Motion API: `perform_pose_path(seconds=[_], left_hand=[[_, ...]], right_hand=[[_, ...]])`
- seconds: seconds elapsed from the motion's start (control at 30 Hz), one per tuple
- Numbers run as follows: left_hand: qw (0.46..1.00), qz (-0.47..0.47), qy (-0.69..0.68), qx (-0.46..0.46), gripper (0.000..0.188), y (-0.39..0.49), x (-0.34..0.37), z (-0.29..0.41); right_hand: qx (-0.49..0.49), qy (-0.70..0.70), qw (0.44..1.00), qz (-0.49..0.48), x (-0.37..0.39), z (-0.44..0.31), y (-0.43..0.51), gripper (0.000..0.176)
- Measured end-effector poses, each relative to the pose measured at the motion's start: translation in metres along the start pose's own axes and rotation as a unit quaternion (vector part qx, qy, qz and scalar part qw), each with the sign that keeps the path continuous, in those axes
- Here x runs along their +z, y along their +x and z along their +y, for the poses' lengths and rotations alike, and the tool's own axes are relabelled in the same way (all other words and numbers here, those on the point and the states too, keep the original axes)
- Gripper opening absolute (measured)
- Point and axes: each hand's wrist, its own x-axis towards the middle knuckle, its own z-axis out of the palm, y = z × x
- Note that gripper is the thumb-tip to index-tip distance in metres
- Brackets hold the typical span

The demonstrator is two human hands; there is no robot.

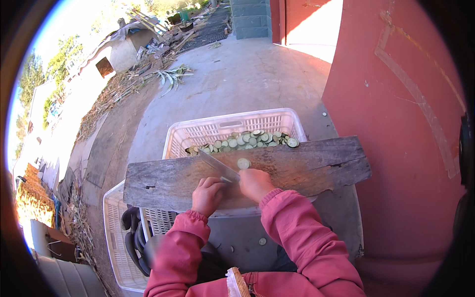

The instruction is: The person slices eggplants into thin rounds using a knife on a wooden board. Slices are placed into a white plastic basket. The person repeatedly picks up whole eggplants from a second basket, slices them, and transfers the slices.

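My right hand (255, 184) grips the handle of a kitchen knife (217, 164), its wide blade slanting up and left across a weathered wooden plank (304, 159). My left hand (207, 195) rests on the plank with curled fingers around a small eggplant piece (225, 180). Only the pale end of that piece shows beside the blade; my fingers hide the remainder. A round, pale eggplant slice (243, 163) lies on the plank just beyond the knife. Many more eggplant slices (246, 140) are heaped in a white plastic crate (232, 120) under the plank's far edge.
At lower left, another white crate (113, 237) holds several dark, long eggplants (135, 237). A loose slice (262, 241) lies on the concrete floor (237, 78) near my legs. A red wall (389, 122) runs along the right. Dry stalks (107, 96) lie to the left.
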Motion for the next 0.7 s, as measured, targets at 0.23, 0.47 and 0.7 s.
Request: perform_pose_path(seconds=[0.23, 0.47, 0.7], left_hand=[[1.0, -0.017, -0.009, -0.02, 0.027, 0.002, -0.007, -0.002], [1.0, -0.022, -0.003, -0.021, 0.029, 0.005, -0.004, -0.003], [1.0, -0.022, 0.013, -0.007, 0.024, 0.002, -0.003, 0.001]], right_hand=[[-0.056, 0.032, 0.998, 0.008, -0.044, 0.017, -0.035, 0.016], [-0.068, -0.015, 0.997, -0.047, -0.042, 0.006, -0.044, 0.014], [0.016, -0.013, 0.994, -0.109, -0.022, -0.026, -0.006, 0.02]])
